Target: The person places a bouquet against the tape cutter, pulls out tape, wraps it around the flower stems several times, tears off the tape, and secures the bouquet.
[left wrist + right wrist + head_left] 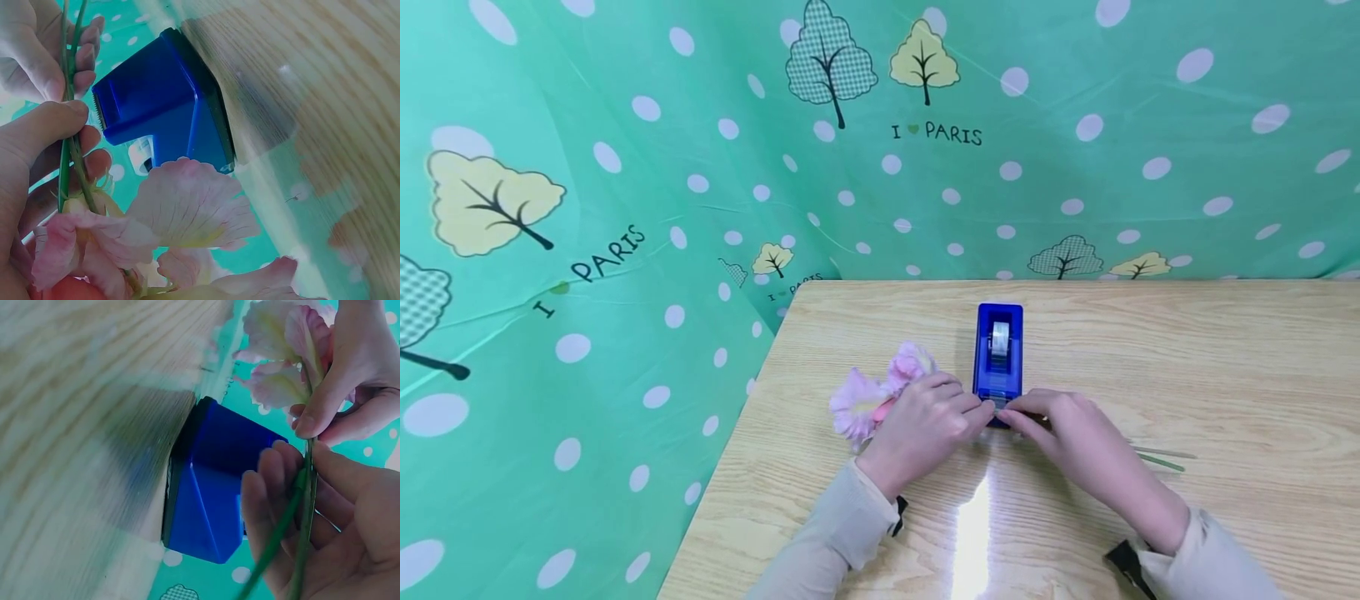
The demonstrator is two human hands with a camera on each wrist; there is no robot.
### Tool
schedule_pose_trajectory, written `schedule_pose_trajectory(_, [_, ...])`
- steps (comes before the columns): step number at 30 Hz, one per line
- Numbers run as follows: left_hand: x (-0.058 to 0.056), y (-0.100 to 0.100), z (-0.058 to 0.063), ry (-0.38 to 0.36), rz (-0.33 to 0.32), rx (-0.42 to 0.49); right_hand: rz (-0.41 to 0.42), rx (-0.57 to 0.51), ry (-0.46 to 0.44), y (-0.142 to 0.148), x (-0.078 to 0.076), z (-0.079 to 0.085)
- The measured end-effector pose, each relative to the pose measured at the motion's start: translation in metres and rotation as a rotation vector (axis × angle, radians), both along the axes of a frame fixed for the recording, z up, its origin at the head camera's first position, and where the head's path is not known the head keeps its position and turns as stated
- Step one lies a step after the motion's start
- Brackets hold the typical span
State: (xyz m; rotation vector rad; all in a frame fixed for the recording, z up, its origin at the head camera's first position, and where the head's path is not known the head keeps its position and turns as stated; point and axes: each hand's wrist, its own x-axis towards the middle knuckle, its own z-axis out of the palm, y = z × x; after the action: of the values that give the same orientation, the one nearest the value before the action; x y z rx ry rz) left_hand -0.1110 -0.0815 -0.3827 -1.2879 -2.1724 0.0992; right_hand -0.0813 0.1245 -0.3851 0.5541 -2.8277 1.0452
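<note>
My left hand (pixel 928 425) pinches the green stems (pixel 307 506) of pale pink flowers (pixel 857 406) just below the blooms, thumb across the stems. Close beside it, the right hand (pixel 1078 429) holds the same stems between thumb and fingertips, a little farther down. The stem ends stick out to the right past the right wrist in the head view. Directly behind the meeting fingertips stands a blue tape dispenser (pixel 998 377), its toothed cutting edge (pixel 99 112) toward the hands. Whether any tape is on the stems is hidden by the fingers.
A roll of clear tape (pixel 1001 339) sits in the dispenser. Beneath everything is a light wood-grain table (pixel 1262 358) with a bright reflection in front of the hands. A green dotted cloth (pixel 1060 158) with printed trees hangs behind and at the left.
</note>
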Motion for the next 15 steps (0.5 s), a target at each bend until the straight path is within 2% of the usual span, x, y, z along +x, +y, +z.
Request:
schedule_pose_trajectory(7, [-0.0008,-0.0007,-0.0004,-0.002,-0.013,0.016,0.02,-0.046,0.015,0.0005,-0.0011,-0.0027])
schedule_pose_trajectory(15, [-0.0002,-0.0007,0.0008,0.008,-0.022,0.024,0.01,-0.073,-0.011,0.0006,-0.0008,-0.0053])
